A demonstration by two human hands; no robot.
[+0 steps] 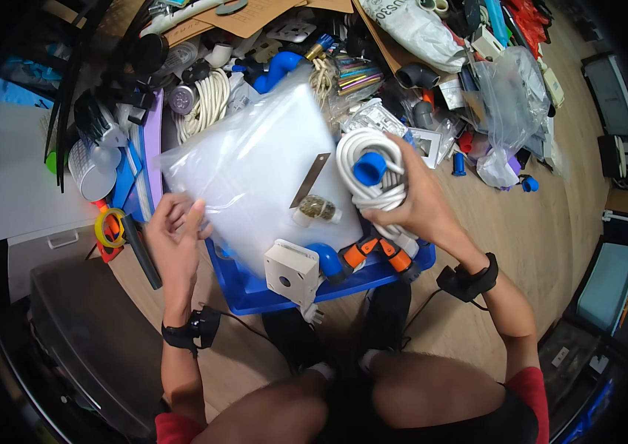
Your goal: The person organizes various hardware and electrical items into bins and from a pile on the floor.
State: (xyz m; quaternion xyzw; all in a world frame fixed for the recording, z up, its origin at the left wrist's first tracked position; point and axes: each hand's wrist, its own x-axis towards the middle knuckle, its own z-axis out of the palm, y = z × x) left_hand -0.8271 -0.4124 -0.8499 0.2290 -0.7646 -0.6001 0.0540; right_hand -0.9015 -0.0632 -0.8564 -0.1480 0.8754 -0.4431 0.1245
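My right hand (pixel 417 194) grips a coiled white cable (pixel 355 152), and a blue plastic pipe fitting (pixel 369 168) sits against the coil's middle. At the left edge of a large clear plastic bag with white contents (pixel 258 161) is my left hand (pixel 178 227). Its fingers are curled and blurred, so whether they pinch the bag is unclear. On the bag lie a thin metal strip (pixel 310 180) and a small clear container with brownish contents (pixel 317 208). The bag partly covers a blue plastic tray (pixel 264 302), which also holds a white square box (pixel 292 269) and orange-black hose connectors (pixel 358 252).
Beyond the tray spreads a dense pile with a white cable bundle (pixel 205 102), a blue bent pipe (pixel 278 69) and a clear plastic bag (pixel 508 111). Yellow tape (pixel 109 227) and a dark tube (pixel 140 252) lie left. My shoes (pixel 386 311) stand close to the tray.
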